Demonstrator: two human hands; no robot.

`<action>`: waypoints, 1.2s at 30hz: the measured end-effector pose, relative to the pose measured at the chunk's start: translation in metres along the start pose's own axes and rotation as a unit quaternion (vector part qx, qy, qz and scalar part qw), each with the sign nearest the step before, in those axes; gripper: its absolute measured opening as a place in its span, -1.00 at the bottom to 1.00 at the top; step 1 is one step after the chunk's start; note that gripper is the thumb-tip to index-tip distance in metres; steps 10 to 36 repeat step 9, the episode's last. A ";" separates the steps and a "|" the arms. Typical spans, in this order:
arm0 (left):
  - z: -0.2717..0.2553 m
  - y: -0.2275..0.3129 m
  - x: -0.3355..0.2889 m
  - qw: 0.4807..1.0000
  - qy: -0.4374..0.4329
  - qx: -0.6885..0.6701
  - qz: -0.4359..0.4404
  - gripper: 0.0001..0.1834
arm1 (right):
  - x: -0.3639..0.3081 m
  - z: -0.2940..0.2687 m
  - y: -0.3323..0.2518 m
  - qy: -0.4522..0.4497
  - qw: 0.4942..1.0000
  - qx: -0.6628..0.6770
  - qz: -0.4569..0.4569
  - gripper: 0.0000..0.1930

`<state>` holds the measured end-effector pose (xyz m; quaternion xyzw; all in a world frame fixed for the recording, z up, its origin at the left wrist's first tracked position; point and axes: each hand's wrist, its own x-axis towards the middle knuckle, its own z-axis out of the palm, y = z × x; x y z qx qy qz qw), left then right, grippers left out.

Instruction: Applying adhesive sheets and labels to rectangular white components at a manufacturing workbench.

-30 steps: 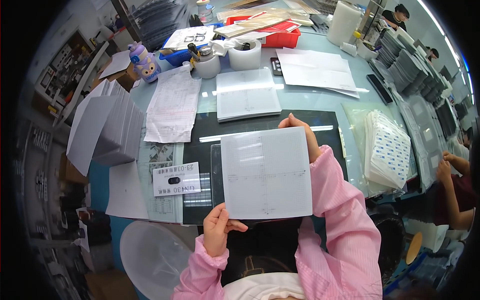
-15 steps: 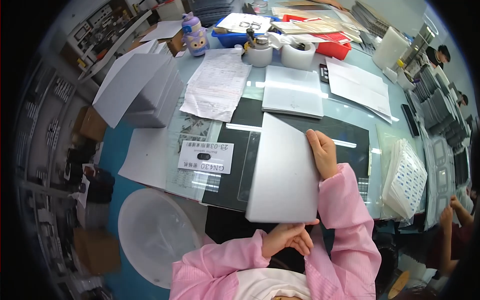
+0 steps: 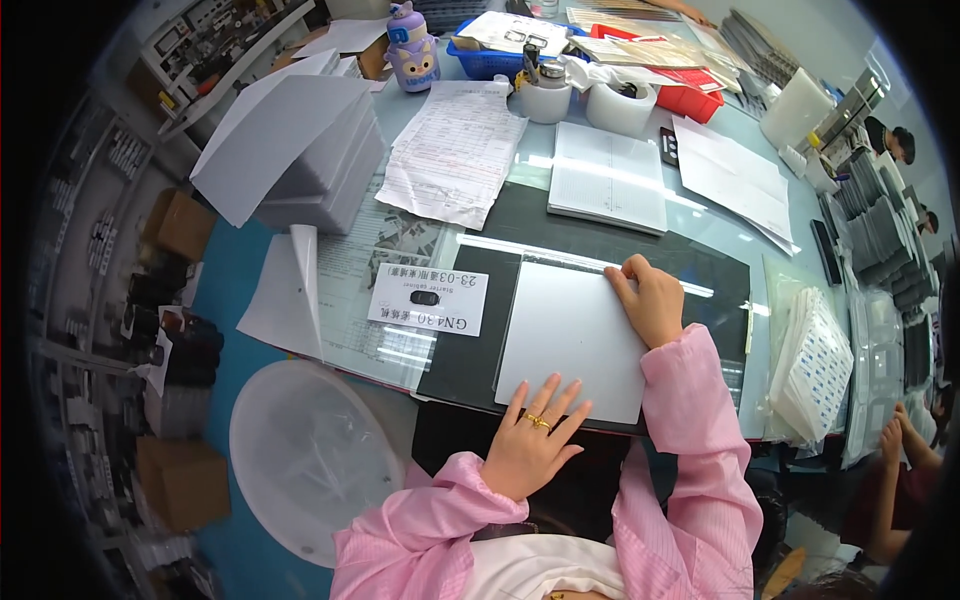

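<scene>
A light grey-white rectangular sheet (image 3: 572, 345) lies flat on the dark mat (image 3: 700, 330) at the table's near side. My right hand (image 3: 652, 303) pinches its far right edge between thumb and fingers. My left hand (image 3: 535, 435), with a gold ring, lies with fingers spread over the sheet's near edge, fingertips resting on the surface. Left of the sheet is a white printed card (image 3: 428, 300) with a dark oval piece on it. Beyond the mat's far edge sits a stack of similar pale sheets (image 3: 607, 180).
A tall stack of white sheets (image 3: 335, 160) stands at left, near a handwritten paper (image 3: 450, 150). A translucent round bin (image 3: 310, 460) is below the table's left edge. Bagged patterned sheets (image 3: 812, 365) lie at right. A purple bottle (image 3: 412, 55) and blue basket (image 3: 485, 62) are farther back.
The sheet, held tilted up before, now lies down on the mat. My left hand has moved up from below it, fingers spread onto its near edge. The head view has shifted slightly.
</scene>
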<state>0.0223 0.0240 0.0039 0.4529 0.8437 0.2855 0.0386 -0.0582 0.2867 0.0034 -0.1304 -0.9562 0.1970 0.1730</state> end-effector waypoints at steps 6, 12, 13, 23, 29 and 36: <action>-0.003 -0.012 -0.003 0.999 0.010 0.034 0.000 -0.42 | -0.003 0.009 -0.004 0.038 0.999 -0.017 -0.011 -0.69; -0.002 -0.018 -0.001 0.999 0.022 0.019 0.022 -0.45 | 0.002 0.021 -0.016 0.033 0.999 0.006 -0.014 -0.71; -0.002 -0.018 -0.001 0.999 0.022 0.019 0.022 -0.45 | 0.002 0.021 -0.016 0.033 0.999 0.006 -0.014 -0.71; -0.002 -0.018 -0.001 0.999 0.022 0.019 0.022 -0.45 | 0.002 0.021 -0.016 0.033 0.999 0.006 -0.014 -0.71; -0.002 -0.018 -0.001 0.999 0.022 0.019 0.022 -0.45 | 0.002 0.021 -0.016 0.033 0.999 0.006 -0.014 -0.71; -0.002 -0.018 -0.001 0.999 0.022 0.019 0.022 -0.45 | 0.002 0.021 -0.016 0.033 0.999 0.006 -0.014 -0.71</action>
